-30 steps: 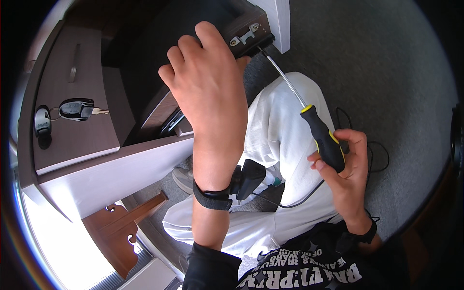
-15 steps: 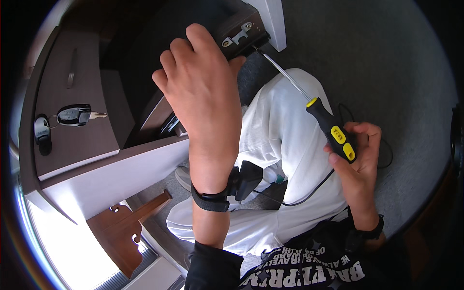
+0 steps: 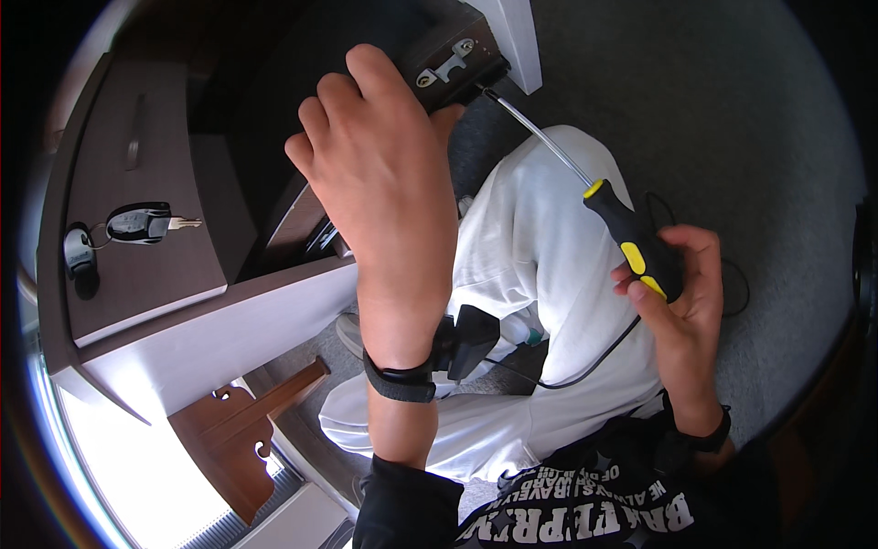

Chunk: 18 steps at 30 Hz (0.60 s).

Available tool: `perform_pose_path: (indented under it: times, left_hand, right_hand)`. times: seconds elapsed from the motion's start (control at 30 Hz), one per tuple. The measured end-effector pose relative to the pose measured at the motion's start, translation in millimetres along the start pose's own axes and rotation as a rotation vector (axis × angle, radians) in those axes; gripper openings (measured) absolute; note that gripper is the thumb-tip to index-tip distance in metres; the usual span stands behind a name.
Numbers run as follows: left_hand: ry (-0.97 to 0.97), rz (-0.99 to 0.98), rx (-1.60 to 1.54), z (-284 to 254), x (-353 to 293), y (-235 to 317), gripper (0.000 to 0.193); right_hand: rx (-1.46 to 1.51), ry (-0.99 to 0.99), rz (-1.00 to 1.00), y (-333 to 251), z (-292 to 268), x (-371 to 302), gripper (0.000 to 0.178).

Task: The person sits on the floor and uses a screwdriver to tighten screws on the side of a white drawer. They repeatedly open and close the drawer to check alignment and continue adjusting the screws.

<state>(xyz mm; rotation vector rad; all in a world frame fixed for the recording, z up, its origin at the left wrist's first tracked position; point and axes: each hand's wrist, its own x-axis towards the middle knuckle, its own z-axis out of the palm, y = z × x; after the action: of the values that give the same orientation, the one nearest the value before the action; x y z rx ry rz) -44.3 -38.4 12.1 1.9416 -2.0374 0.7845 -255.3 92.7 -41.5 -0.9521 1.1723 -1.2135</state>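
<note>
My right hand (image 3: 688, 306) closes its fingers round the black-and-yellow handle of a screwdriver (image 3: 631, 233). The steel shaft slants up and to the left, and its tip meets the underside edge of a dark brown wooden piece (image 3: 485, 62). A small silver metal plate (image 3: 445, 64) with two screws is fixed to the end of that piece. My left hand (image 3: 380, 165) wraps over the wooden piece just left of the plate, thumb on the near side. Its fingertips are partly hidden. The contact point under the screwdriver tip is too small to make out.
A brown cabinet front (image 3: 137, 220) stands on the left, with a key (image 3: 142, 222) on a ring in it. A white panel edge (image 3: 517, 41) rises behind the wooden piece. My legs in white trousers (image 3: 567, 238) lie below, crossed by a black cable (image 3: 585, 371).
The screwdriver handle has turned in my right hand, so its yellow patches face further left. My left hand stays in nearly the same place on the wooden piece.
</note>
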Motion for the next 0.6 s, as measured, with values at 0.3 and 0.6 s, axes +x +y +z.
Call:
perform_pose_path:
  times: [0.3, 0.6]
  left_hand:
    - [0.005, 0.002, -0.009, 2, 0, 1, 0.057]
    - [-0.024, -0.006, 0.002, 1, -3, 2, 0.057]
  right_hand:
    - [0.037, 0.069, -0.032, 1, 8, -3, 0.038]
    - [-0.049, 0.007, 0.015, 0, -1, -4, 0.036]
